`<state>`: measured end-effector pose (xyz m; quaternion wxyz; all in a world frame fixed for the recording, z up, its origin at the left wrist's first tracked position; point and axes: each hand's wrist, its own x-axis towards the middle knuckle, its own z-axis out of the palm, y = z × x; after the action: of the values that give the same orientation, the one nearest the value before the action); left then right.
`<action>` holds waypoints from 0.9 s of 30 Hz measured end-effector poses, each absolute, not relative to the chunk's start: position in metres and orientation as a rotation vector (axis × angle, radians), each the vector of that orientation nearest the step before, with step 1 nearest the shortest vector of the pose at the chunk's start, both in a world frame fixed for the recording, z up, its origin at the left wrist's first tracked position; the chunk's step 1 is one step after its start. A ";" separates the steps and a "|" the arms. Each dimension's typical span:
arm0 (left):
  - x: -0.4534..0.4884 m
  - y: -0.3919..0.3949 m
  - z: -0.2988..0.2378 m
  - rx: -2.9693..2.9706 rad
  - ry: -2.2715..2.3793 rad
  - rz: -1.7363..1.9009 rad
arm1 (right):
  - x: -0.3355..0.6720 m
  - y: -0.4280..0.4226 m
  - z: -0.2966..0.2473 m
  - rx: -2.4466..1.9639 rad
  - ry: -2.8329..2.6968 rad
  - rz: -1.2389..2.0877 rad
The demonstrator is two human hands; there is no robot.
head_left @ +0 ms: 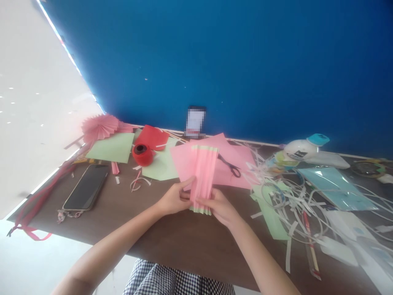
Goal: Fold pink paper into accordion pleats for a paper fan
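Note:
A pleated strip of pink paper with pale green edges stands nearly upright between my two hands, above the front of the table. My left hand grips its left side, thumb across the front and fingers behind. On the lower right, my right hand holds the folds with its thumb on the front; its other fingers are mostly hidden behind. Just beyond lie pink sheets, and dark-handled scissors rest on them, partly covered by the pleated paper.
A phone, red ribbon roll, green sheet and pink paper fan lie left. White strips and cables, a bottle and a blue plastic packet crowd the right. A blue wall stands behind.

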<state>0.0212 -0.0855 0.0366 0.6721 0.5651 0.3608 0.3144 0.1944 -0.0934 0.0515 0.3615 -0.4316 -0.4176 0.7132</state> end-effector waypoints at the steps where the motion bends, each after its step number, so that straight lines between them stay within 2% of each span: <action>1: 0.021 -0.086 0.037 1.276 0.808 0.705 | 0.195 -0.093 0.050 -1.128 -1.080 1.828; 12: 0.022 -0.087 0.044 1.285 0.892 0.671 | 0.195 -0.091 0.047 -1.238 -1.171 1.740; 18: 0.024 -0.091 0.047 1.414 0.868 0.711 | 0.194 -0.092 0.043 -1.282 -1.099 1.572; 27: 0.022 -0.091 0.046 1.506 0.877 0.662 | 0.193 -0.092 0.043 -1.159 -0.951 1.619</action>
<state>0.0221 -0.0909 0.0460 0.5963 0.6485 0.3778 0.2850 0.1926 -0.0925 0.0425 0.4507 -0.4690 -0.3846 0.6550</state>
